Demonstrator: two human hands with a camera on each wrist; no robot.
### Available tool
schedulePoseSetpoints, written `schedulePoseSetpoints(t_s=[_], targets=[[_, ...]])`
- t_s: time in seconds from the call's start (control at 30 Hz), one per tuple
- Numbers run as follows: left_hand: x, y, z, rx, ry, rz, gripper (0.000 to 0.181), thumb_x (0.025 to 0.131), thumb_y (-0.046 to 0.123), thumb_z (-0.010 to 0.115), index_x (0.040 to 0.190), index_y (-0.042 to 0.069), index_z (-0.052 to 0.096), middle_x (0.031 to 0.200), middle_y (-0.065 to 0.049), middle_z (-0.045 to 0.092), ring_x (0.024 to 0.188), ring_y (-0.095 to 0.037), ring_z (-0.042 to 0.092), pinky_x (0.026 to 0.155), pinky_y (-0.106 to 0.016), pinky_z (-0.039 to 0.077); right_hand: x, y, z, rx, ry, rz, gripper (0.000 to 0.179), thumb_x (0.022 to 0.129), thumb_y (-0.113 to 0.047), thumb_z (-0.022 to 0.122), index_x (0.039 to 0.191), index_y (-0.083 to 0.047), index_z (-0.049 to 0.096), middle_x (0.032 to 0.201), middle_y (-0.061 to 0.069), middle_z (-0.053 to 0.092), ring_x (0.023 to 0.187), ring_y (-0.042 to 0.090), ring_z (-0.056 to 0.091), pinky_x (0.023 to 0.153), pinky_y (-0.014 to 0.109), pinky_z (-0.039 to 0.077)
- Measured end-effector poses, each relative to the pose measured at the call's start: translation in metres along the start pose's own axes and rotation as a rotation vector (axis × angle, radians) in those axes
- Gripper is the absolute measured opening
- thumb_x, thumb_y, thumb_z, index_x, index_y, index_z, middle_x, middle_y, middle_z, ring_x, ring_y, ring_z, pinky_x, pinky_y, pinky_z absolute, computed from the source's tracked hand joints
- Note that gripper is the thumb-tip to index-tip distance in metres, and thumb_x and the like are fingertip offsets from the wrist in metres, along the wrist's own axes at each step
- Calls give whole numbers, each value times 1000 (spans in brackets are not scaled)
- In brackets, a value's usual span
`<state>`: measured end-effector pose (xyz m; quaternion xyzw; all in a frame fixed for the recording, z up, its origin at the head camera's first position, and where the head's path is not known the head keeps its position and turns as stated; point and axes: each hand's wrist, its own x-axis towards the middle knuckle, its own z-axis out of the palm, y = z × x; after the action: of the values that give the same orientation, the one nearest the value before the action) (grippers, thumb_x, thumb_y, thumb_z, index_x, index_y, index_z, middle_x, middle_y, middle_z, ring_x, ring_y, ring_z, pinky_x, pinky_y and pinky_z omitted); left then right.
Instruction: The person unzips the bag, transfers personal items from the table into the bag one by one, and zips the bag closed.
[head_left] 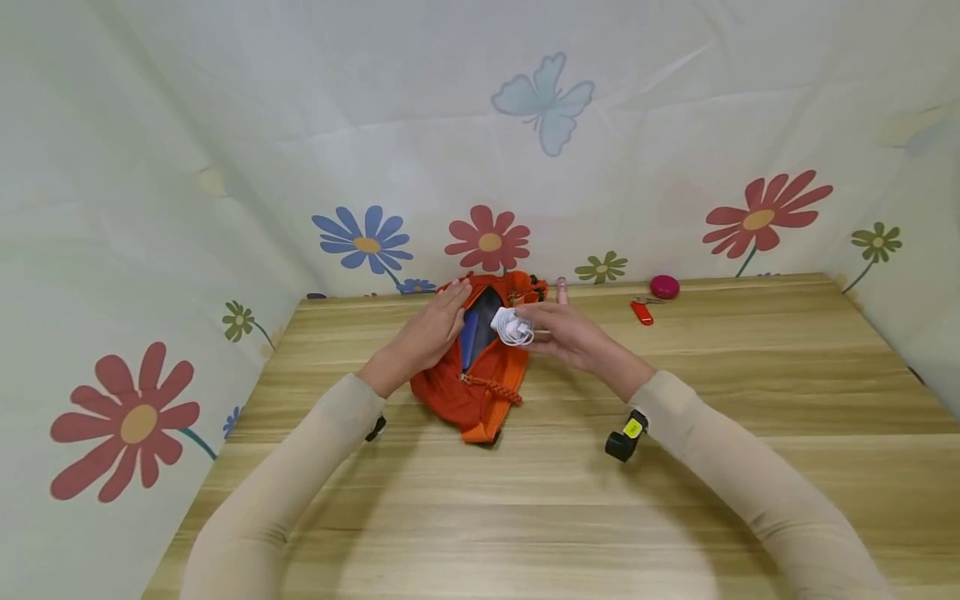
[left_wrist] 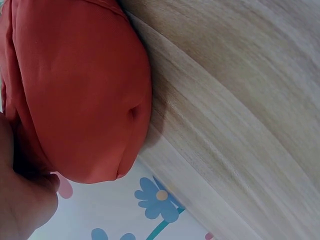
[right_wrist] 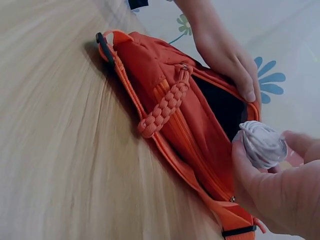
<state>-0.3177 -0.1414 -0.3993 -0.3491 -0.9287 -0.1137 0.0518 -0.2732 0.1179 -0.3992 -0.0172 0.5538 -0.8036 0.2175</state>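
An orange-red waist bag (head_left: 442, 392) lies on the table, its zipped mouth gaping; a flat blue item (head_left: 469, 337) shows inside. My left hand (head_left: 431, 329) holds the far-left edge of that mouth, its thumb side at the opening; some fingers are hidden in the left wrist view. Over the right side of the opening, my right hand (head_left: 566, 333) grips a white charger with its cable coiled round it (head_left: 513, 327). The right wrist view shows the coiled cable (right_wrist: 263, 144) between thumb and fingers, just outside the dark opening. A braided orange zip pull (right_wrist: 167, 107) hangs across the bag's front.
Behind the right hand, a small pink tube-like item (head_left: 562, 290) stands near the table's back edge. Farther right lie a red key fob with keys (head_left: 642, 313) and a round magenta case (head_left: 664, 287). A flower-printed curtain (head_left: 637, 167) borders the wooden table (head_left: 525, 525).
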Motion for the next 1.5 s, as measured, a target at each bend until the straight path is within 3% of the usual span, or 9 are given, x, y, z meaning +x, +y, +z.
schedulePoseSetpoints(t_s=[0.33,0.43,0.57,0.67,0.83,1.03,1.13,1.27,1.5], targets=[[0,-2,-2,-12,-17,-35,53,111,19,34,159,-3,26,166,-18,24,155,-31,17,125,-45,17,16,-1,34,-268,37,-58,43,103,-5,56,143,8,49,130,23,56,103,22,66,99,39,54],[1,-1,-3,-15,-8,-34,52,112,19,32,159,-2,26,166,-17,24,155,-30,17,125,-46,17,22,0,44,-497,116,-135,35,101,-12,63,132,6,59,121,21,63,97,24,68,87,35,60],[2,0,-6,-5,12,-20,51,112,18,31,158,-3,27,166,-19,25,155,-30,19,124,-47,19,31,5,55,-924,216,-343,23,99,-20,69,112,-2,70,105,14,72,86,22,69,74,31,58],[1,1,-8,18,15,-14,51,112,17,33,158,-4,28,165,-19,26,155,-31,20,124,-46,20,37,11,57,-1191,233,-487,22,100,-22,67,111,-4,75,105,11,74,91,24,69,79,34,56],[0,1,-6,24,0,-15,51,112,18,33,158,-4,28,165,-20,26,154,-32,20,125,-44,18,28,14,51,-1403,177,-653,24,100,-14,65,120,-4,73,122,13,68,114,30,62,100,41,52],[-1,-2,-8,-2,1,-40,52,111,16,35,159,-3,26,166,-19,24,155,-31,18,125,-44,17,13,15,39,-1711,-172,-930,29,99,-14,65,126,-3,71,129,12,68,124,29,59,110,41,45],[0,-3,-11,1,7,-41,52,111,15,36,159,-2,27,166,-19,25,155,-31,19,125,-45,18,8,18,37,-1847,-246,-912,41,103,-27,61,138,-7,64,143,10,60,138,31,49,116,45,38],[3,-3,-12,13,15,-32,52,111,15,37,158,-3,28,165,-19,27,154,-31,21,125,-46,19,5,21,40,-1961,-189,-772,53,107,-42,49,151,-14,51,159,6,43,151,33,31,119,51,31],[0,-1,-9,9,0,-30,52,111,16,36,159,-3,27,165,-20,26,154,-32,21,124,-46,20,3,21,35,-1920,-159,-682,59,107,-45,47,156,-13,43,164,7,33,154,37,20,122,55,23]])
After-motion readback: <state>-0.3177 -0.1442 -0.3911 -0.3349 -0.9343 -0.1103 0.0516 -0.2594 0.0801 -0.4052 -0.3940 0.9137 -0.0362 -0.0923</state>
